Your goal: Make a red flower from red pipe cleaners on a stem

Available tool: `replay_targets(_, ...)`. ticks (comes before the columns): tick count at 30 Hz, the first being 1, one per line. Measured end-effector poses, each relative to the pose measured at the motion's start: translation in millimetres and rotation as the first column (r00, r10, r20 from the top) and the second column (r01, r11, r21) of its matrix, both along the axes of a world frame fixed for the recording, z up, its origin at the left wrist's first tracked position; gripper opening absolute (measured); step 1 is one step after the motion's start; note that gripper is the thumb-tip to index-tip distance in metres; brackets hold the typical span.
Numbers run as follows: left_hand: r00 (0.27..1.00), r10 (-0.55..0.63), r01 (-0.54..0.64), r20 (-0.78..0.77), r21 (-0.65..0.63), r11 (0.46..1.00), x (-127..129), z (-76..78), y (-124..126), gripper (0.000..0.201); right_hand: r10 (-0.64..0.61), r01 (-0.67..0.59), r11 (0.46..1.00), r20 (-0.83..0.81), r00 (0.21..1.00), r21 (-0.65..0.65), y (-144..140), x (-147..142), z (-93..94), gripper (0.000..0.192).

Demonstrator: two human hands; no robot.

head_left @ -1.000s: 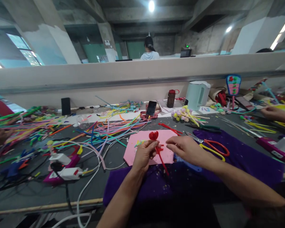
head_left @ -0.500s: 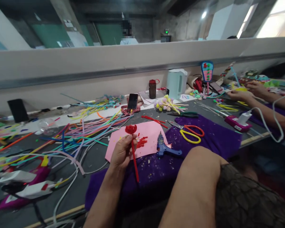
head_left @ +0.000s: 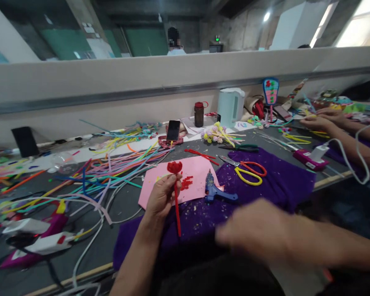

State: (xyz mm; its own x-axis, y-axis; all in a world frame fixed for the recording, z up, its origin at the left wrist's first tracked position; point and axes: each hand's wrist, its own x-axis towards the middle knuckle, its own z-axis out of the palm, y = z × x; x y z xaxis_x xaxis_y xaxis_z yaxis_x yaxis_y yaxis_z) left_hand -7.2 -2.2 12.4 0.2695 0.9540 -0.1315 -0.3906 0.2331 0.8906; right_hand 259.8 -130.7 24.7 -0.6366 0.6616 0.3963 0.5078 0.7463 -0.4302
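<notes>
Cluttered bench: left hand [head_left: 163, 195] pinches red flower [head_left: 174, 167] by its stem upright over pink sheet [head_left: 191, 174], right hand [head_left: 259, 236] blurred, grip unreadable, low over purple cloth [head_left: 274, 183]; could knock glue gun [head_left: 214, 190] or loosen flower.

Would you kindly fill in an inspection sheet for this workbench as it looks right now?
Surface: grey bench, purple cloth and pink sheet on it.
Job's things: red flower on a stem, red scraps on the sheet.
Clutter: glue gun, scissors, loose pipe cleaners, phone, jar, kettle.
Hands: left hand grips the stem; right hand blurred, grip unclear.
Cables: white cable trails off the front edge.
Surroundings: co-worker's hands at right; a person beyond the partition.
</notes>
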Motion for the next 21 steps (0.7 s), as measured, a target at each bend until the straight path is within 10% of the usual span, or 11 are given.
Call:
replay_targets(3, 0.999, -0.048, 0.048, -0.007, 0.034, 0.998, 0.0, -2.9, -0.4, 0.026, -0.595, 0.568, 0.802, 0.311, 0.741, 0.183, 47.0, 33.5, 0.9, 0.028)
replay_targets(6, 0.998, -0.068, 0.068, -0.012, 0.055, 0.996, -0.4, -4.1, -0.7, 0.023, -0.697, 0.7, 0.667, 0.543, 0.467, 0.255, 84.4, 73.3, -12.6, 0.029)
replay_targets(21, 0.998, -0.042, 0.044, -0.036, 0.057, 0.997, -1.3, -3.9, -0.9, 0.023, -0.579, 0.754, 0.657, 0.635, 0.511, -0.008, 111.6, 84.4, -35.8, 0.041)
